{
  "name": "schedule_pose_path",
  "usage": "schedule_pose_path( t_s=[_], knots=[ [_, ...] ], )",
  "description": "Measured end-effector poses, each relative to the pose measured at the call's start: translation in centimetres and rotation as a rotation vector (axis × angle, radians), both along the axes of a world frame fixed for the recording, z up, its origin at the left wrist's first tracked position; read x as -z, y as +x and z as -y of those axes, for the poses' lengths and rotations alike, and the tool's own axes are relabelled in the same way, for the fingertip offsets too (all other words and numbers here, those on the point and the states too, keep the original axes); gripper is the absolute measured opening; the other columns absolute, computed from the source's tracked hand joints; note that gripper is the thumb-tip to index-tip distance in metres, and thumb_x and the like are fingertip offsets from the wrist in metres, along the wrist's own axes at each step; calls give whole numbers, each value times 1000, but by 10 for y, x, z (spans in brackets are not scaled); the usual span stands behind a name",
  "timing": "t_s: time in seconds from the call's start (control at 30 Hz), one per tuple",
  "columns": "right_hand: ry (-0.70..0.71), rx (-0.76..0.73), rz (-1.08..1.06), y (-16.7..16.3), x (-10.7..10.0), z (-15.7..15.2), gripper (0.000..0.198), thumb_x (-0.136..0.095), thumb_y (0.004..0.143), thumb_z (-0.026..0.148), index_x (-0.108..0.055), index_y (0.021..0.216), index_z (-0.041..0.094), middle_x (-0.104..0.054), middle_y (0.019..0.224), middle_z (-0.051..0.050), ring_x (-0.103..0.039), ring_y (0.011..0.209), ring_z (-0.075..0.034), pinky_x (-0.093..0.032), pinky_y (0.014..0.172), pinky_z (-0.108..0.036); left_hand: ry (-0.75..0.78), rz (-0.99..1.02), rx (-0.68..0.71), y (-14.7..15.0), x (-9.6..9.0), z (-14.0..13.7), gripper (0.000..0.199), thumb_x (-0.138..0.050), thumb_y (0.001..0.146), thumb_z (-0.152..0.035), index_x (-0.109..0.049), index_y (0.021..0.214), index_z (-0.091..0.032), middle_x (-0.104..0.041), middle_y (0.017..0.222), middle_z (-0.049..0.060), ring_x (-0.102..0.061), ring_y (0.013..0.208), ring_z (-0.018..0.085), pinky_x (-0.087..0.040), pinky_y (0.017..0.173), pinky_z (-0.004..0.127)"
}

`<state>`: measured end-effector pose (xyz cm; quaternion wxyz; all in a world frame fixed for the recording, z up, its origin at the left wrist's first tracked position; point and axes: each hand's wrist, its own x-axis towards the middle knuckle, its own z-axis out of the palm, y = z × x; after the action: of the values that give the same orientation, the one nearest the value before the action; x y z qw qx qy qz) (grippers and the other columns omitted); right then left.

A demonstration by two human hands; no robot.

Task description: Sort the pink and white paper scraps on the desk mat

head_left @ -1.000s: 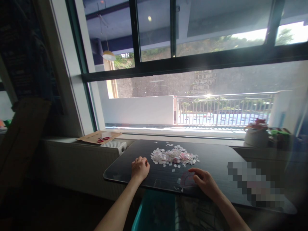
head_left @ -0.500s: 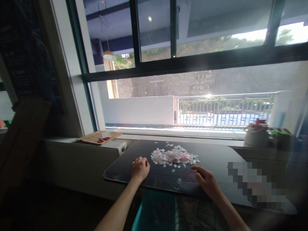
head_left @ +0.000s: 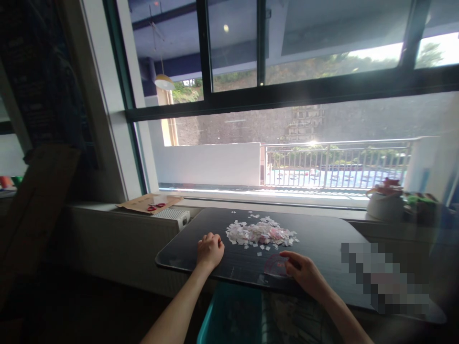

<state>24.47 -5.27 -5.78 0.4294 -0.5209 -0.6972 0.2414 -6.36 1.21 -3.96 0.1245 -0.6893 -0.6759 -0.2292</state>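
My left hand (head_left: 210, 251) rests on the dark table (head_left: 322, 239) as a loose fist, left of a heap of small white and pinkish paper pieces (head_left: 263, 231). Nothing shows in its curled fingers, though the palm is hidden. My right hand (head_left: 304, 272) is in front of the heap, its index finger reaching left and the other fingers bent. Under and beside these fingers is a thin clear plastic piece (head_left: 273, 265) with a faint red print and a rounded edge, low over the table or on it. My thumb and fingers seem to grip its right side.
A teal bin (head_left: 211, 315) stands below the table's front edge. Red-handled scissors (head_left: 156, 207) lie on brown paper (head_left: 131, 204) on the left sill. A white pot (head_left: 384, 204) sits on the right sill. A blurred patch (head_left: 385, 279) covers the table's right side.
My right hand has moved a little left and towards me, and the clear plastic piece has shifted with it, near a loose scrap at the front edge. My left hand stays in place.
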Motion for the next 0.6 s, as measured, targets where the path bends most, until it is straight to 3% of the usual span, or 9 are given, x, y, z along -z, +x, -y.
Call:
schedule_pose_path(
  t_s=[0.33, 0.5, 0.6],
  knots=[
    [-71, -192, -63, -18, 2, 1, 36, -52, 76, 28, -69, 105, 16, -65, 62, 0, -54, 57, -13, -41, 56, -22, 0, -5, -16, 1, 0, 0, 14, -47, 81, -25, -60, 81, -19, -59, 90, 6, -54, 89, 22, -39, 77, 34],
    [32, 97, -112, -14, 3, -17, 44, -49, 77, 34, -65, 111, 12, -65, 64, -1, -57, 59, -16, -43, 59, -26, 1, 5, -7, 0, 1, -1, 15, -46, 81, -25, -59, 80, -19, -59, 91, 7, -54, 89, 22, -39, 77, 35],
    [60, 162, -47, -14, 1, -24, 44, -48, 77, 37, -67, 110, 15, -68, 67, -2, -61, 63, -19, -44, 61, -27, 4, 8, -2, 0, 2, -1, 15, -46, 81, -25, -59, 80, -19, -59, 90, 7, -54, 89, 22, -39, 77, 35]
  ],
)
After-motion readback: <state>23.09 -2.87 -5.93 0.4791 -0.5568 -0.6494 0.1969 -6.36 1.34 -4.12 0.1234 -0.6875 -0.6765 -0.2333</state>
